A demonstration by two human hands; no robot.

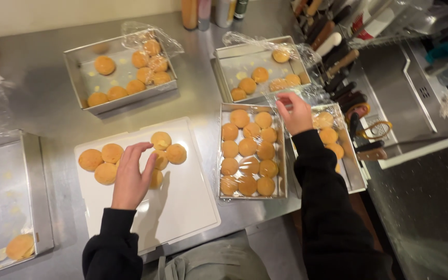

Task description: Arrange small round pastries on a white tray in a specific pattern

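My left hand [132,175] lies on a cluster of round golden buns [111,154] on a white cutting board [182,202], fingers spread over the middle ones. My right hand [295,112] pinches clear plastic wrap at the far right corner of a steel tray [223,155] filled with several buns under film. Both sleeves are black.
Two more steel trays with buns stand at the back, one [76,67] on the left, one [224,62] on the right. Another tray [356,173] sits right of the filmed one. A near-empty tray [40,197] is at far left. Knives [338,67] and a sink [416,103] lie right.
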